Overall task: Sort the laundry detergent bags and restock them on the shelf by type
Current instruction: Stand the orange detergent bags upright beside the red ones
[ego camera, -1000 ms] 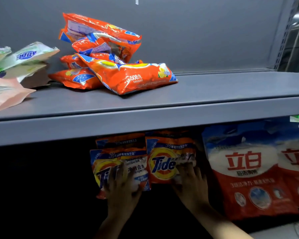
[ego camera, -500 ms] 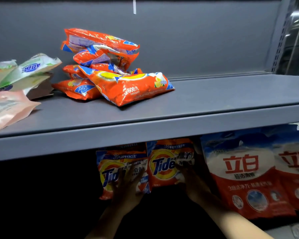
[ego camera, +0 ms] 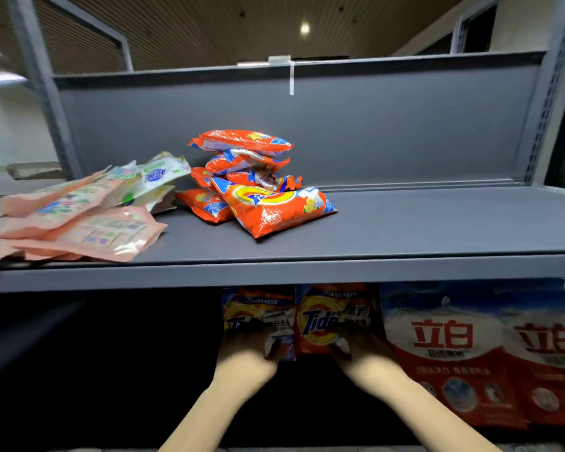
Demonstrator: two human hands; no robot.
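Both hands reach under the upper shelf (ego camera: 307, 272): the left hand (ego camera: 245, 357) presses the left Tide bag (ego camera: 258, 318) and the right hand (ego camera: 362, 353) the right Tide bag (ego camera: 333, 318), probably to stand them upright beside the red bags (ego camera: 450, 350). Blur hides whether the fingers grasp or only push. More orange bags (ego camera: 261, 190) lie piled above.

"Tide" on orange bag (ego camera: 331, 321) — "立白" on red bags (ego camera: 450, 350).

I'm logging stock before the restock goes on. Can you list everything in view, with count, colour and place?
Orange Tide bags: a loose pile, count unclear, upper shelf, middle.
Pink pouches: several, upper shelf, left.
White-green pouches: at least two, behind the pink ones.
Upright Tide bags: two in front, orange, lower shelf, side by side.
Red-blue-white bags: two, lower shelf, right.
Shelf: grey metal, two levels.
Left hand: on the left upright bag.
Right hand: on the right upright bag.
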